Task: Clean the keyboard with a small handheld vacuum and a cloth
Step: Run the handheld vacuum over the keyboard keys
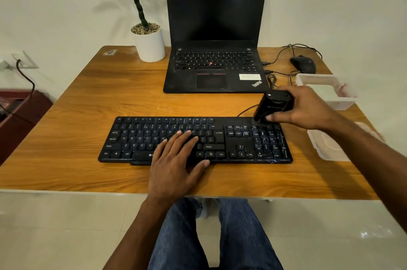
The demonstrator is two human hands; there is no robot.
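Note:
A black keyboard (242,144) lies across the wooden table (88,98), near its front edge. My left hand (176,159) rests flat on the keys right of the space bar, fingers straight and spread. My right hand (306,109) grips a small black handheld vacuum (274,104), tilted, with its lower end on the keyboard's top right corner above the number pad. No cloth can be made out for sure; something pinkish sits in the clear box (343,102) at the right.
An open black laptop (214,27) stands behind the keyboard, its screen dark. A potted plant (149,43) is at the back left, a black mouse (304,64) with cables at the back right. A clear lid (330,148) lies by the right edge.

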